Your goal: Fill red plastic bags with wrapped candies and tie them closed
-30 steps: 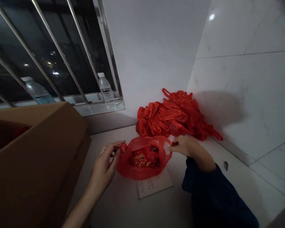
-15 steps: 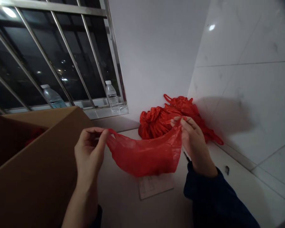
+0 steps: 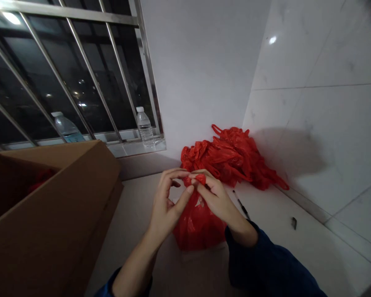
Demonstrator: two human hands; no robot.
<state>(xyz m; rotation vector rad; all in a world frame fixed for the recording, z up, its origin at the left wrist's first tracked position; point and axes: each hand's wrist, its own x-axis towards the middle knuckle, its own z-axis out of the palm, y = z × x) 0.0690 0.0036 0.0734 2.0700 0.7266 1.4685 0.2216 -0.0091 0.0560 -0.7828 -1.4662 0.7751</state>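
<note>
The left hand and right hand were both closed, their fingertips pinching the gathered top of a red plastic bag. The bag hung just in front of the pile of red bags, with a cardboard box left of the pile and a water bottle behind it.

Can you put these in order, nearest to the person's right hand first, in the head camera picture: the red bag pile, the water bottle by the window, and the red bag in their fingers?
1. Thin red plastic bag: pinched in the right hand, hanging below it.
2. Crumpled heap of red plastic bags: just behind the hand, against the wall.
3. Clear plastic water bottle: farthest, ahead and to the left, upright on the window ledge.
</note>
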